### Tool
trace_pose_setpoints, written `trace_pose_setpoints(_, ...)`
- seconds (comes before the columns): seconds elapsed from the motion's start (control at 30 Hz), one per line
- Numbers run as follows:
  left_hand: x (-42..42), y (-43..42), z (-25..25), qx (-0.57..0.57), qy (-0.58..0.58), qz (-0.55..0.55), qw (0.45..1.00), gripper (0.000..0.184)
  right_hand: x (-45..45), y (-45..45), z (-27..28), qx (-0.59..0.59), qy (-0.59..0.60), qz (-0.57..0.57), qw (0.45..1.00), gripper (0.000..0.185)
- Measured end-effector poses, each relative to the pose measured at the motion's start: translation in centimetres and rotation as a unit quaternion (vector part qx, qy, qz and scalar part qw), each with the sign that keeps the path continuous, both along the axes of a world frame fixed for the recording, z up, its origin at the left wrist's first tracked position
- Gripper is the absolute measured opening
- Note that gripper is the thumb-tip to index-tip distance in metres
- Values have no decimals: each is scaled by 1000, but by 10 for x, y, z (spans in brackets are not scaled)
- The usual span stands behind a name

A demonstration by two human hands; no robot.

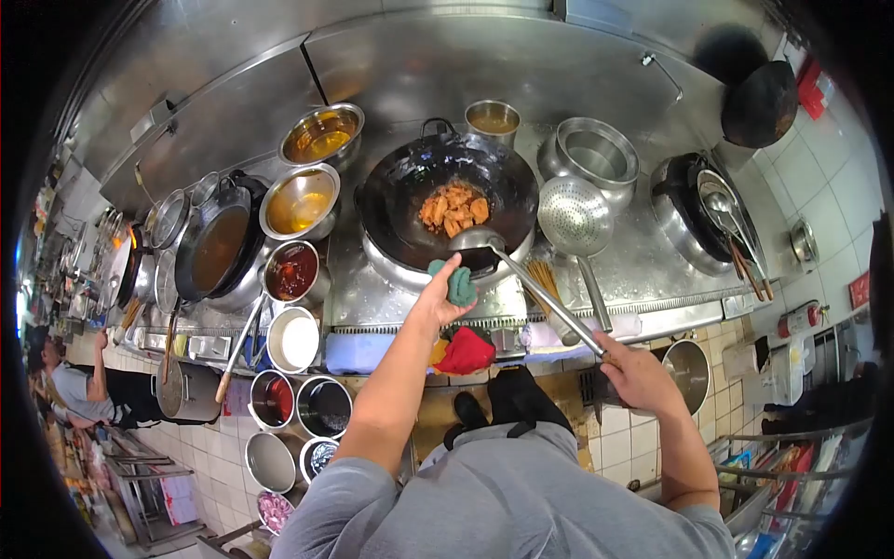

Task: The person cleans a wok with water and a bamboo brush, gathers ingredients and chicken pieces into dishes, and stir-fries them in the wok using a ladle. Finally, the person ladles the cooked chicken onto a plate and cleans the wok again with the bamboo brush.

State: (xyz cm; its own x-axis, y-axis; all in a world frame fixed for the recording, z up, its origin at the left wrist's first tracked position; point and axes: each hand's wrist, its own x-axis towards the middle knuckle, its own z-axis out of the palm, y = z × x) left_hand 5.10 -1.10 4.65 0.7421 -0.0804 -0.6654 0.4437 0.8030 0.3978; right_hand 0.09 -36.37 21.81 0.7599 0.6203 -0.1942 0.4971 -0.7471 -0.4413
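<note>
A black wok rests on the round steel burner ring, with browned pieces of food lying together at its bottom. At the wok's near rim, my left hand is closed on a folded green cloth, right by the near handle. My right hand grips the long handle of a steel ladle. The ladle's bowl is over the near side of the wok, close to my left hand and apart from the food. Whether the bowl touches the wok I cannot tell.
Right of the wok, a perforated strainer lies across a steel pot. Bowls of yellow oil and a pot of red sauce stand left. A bamboo brush lies near the front edge. Another person stands far left.
</note>
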Motion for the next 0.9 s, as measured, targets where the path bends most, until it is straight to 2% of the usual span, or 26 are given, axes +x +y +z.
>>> trace_pose_setpoints(0.03,2,-5,-3,20,-8,32,999,37,2,-1,-12,3,-35,29,999,52)
trace_pose_setpoints(0.1,8,-13,-8,10,-7,93,996,32,-1,7,-24,-97,-61,19,993,52)
trace_pose_setpoints(0.13,13,-13,-9,-23,10,110,994,20,-4,11,-29,-102,-61,22,993,53)
trace_pose_setpoints(0.23,31,-4,-33,-61,45,120,990,10,-11,23,-39,-119,-57,-3,991,56)
trace_pose_setpoints(0.27,31,-4,-35,-20,39,120,992,5,-12,24,-40,-113,-64,-9,992,56)
trace_pose_setpoints(0.37,17,-14,-17,11,25,126,992,8,-12,18,-45,-74,-60,-4,995,57)
trace_pose_setpoints(0.4,12,-19,-7,14,25,133,991,9,-9,17,-43,-52,-23,1,998,53)
trace_pose_setpoints(0.53,16,-14,-10,17,45,127,991,9,-3,24,-37,-19,-40,10,999,53)
trace_pose_setpoints(0.67,-33,-39,17,-24,28,109,993,10,-8,1,53,-39,46,4,998,55)
trace_pose_setpoints(0.73,-74,-61,38,-55,52,108,991,12,-7,-13,97,-122,55,62,989,55)
trace_pose_setpoints(0.8,-88,-72,66,-70,68,117,988,12,2,-9,102,-124,40,74,989,54)
trace_pose_setpoints(0.83,-80,-68,65,-110,40,123,986,12,0,-9,103,-128,32,83,988,52)
trace_pose_setpoints(0.87,-63,-62,62,-98,36,134,985,12,7,-6,76,-31,14,68,997,49)
trace_pose_setpoints(0.9,-46,-56,52,-85,26,145,985,12,17,6,56,-38,11,50,998,48)
